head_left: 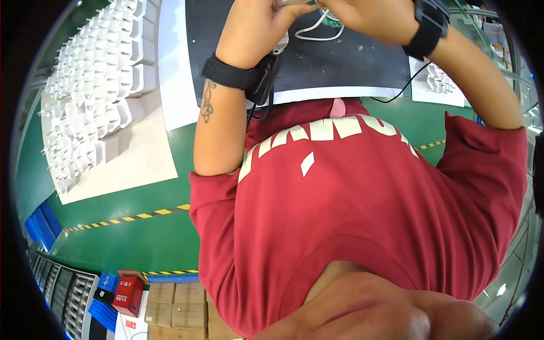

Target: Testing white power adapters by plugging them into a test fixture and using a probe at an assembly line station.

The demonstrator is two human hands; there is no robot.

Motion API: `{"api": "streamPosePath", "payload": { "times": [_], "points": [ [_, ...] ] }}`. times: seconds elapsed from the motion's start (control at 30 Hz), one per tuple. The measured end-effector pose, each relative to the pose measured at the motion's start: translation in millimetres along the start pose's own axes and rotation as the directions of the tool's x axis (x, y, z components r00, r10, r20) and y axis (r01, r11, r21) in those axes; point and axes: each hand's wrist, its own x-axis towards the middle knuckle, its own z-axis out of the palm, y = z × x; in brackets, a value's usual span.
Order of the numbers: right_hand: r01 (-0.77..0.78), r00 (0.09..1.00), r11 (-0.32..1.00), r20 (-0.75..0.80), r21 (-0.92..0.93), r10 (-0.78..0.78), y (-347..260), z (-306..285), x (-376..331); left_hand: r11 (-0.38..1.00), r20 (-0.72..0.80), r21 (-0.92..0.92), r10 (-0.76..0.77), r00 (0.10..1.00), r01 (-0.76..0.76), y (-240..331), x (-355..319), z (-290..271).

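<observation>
Both hands meet at the top edge of the head view, above a black work mat [351, 65]. My left hand [255, 28] is closed in a pinch, its thumb reaching toward the right hand. My right hand [371, 20] is closed too, its fingertips almost touching the left thumb. What they grip is small and partly cut off by the edge, so I cannot make it out. Just below the fingertips, a white cable [318, 39] loops over the mat beside a small green piece [331, 20]. A white part [281, 42] shows beside the left wrist.
Many white plastic housings [93, 73] stand in rows on a pale board [147, 153] at the left. More white pieces [441, 79] lie on a sheet at the right. A black wire [396, 96] trails off the table edge. Cardboard boxes [175, 309] are stacked on the floor behind.
</observation>
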Motion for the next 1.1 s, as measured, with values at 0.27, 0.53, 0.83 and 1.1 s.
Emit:
{"api": "streamPosePath", "payload": {
  "times": [0.27, 0.53, 0.83, 1.1],
  "points": [
    [0.291, 0.854, 0.894, 0.513, -0.342, -0.082, -24, -22, 38, 0.961, 0.107, 0.22, -0.196, 0.975, 0.169, -21, -10, -7],
    [0.207, 0.946, 0.972, 0.275, -0.108, -0.171, 5, -11, 18, 0.998, 0.078, -0.023, -0.056, 0.995, 0.058, -5, -1, -1],
    [0.111, 0.991, 0.994, 0.07, 0.017, -0.112, 15, -1, 5, 0.949, 0.06, -0.257, -0.176, 0.983, 0.185, 8, 6, 3],
    [0.147, 0.979, 0.983, 0.16, -0.112, -0.129, -5, -18, 14, 0.985, 0.02, 0.035, -0.169, 0.985, 0.168, 9, 3, -7]
  ]
}}
